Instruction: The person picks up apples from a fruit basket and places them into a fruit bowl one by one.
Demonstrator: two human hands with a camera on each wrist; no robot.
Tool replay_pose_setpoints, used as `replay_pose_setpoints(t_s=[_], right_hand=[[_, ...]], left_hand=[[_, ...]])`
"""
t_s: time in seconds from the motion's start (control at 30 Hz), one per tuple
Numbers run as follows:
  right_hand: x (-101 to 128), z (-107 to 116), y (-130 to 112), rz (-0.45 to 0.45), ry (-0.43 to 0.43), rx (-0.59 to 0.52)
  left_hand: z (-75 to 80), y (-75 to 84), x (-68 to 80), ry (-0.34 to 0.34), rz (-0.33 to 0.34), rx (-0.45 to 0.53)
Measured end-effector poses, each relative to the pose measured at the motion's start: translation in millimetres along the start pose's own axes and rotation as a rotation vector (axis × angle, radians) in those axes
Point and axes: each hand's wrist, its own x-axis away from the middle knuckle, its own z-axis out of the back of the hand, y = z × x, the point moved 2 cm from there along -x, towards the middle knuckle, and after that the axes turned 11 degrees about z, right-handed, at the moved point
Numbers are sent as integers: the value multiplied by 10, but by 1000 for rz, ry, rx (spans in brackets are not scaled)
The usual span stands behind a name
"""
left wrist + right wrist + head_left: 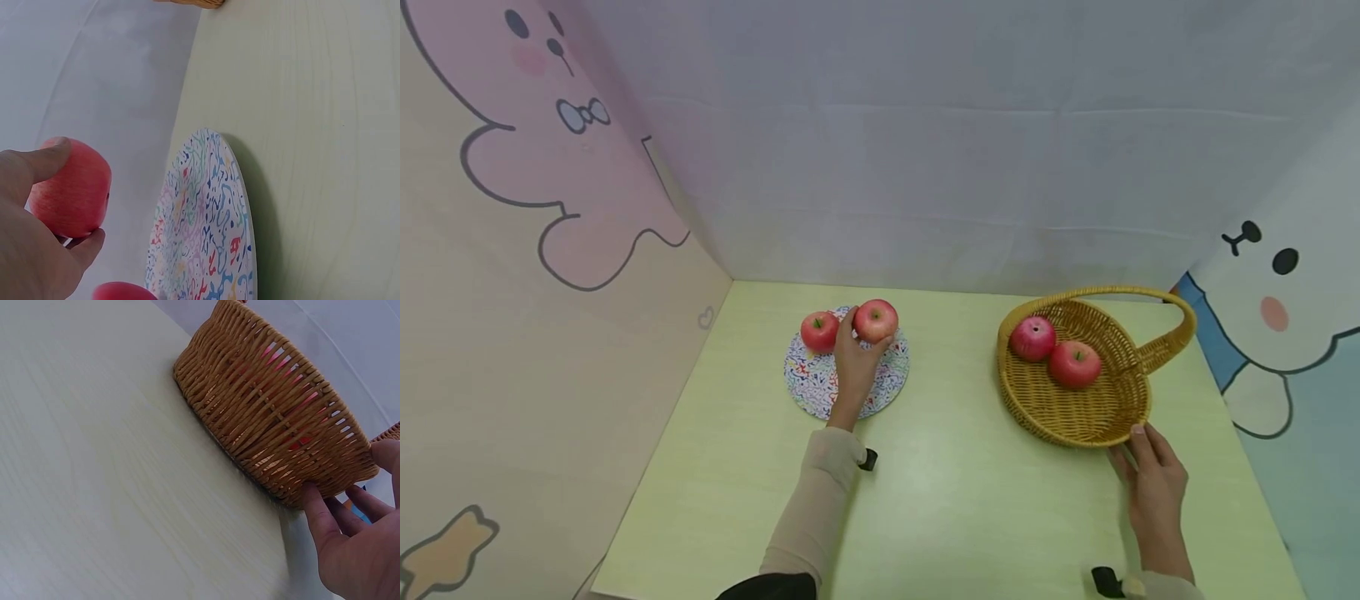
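Between the table's [947, 483] front edge and the wicker basket [1093, 414], I am gripping the basket's near-right rim with the right hand [1157, 482], thumb bearing on the rim and fingers supporting the wall from below. The basket is standing toward the table's right edge; whether its base is lifting, I cannot tell. Caution: by pulling at this one point, I am risking a tilt.

Farther on, toward the table's back-left corner, the patterned plate [812, 387] is lying flat. Above it, the left hand [857, 364] is pinching the held apple [877, 320] from opposite sides, clear of the plate. Caution: in my judgement this fingertip grip is leaving little margin; uneven pressure on the smooth, round skin could cause a slip, and a dropped apple could roll off.

Inside the basket, the nearer basket apple [1075, 365] and the farther basket apple [1032, 338] are resting side by side, away from the handle [1167, 350]; a tilt could set both rolling.

On the plate's far-left part, the plate apple [817, 332] is sitting just beside the left hand; a sideways sweep could knock it.
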Motion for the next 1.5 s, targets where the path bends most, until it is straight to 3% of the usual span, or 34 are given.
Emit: replay_pose_setpoints(t_s=[0.67,1.1,1.5], right_hand=[[-47,-59,-4,-1,9,7],[-55,-19,2,32,-13,-45],[-51,2,42,-1,47,2]], left_hand=[[-36,-97,-96,32,36,12],[-63,-188,-142,22,72,43],[-54,-314,-117,21,115,16]])
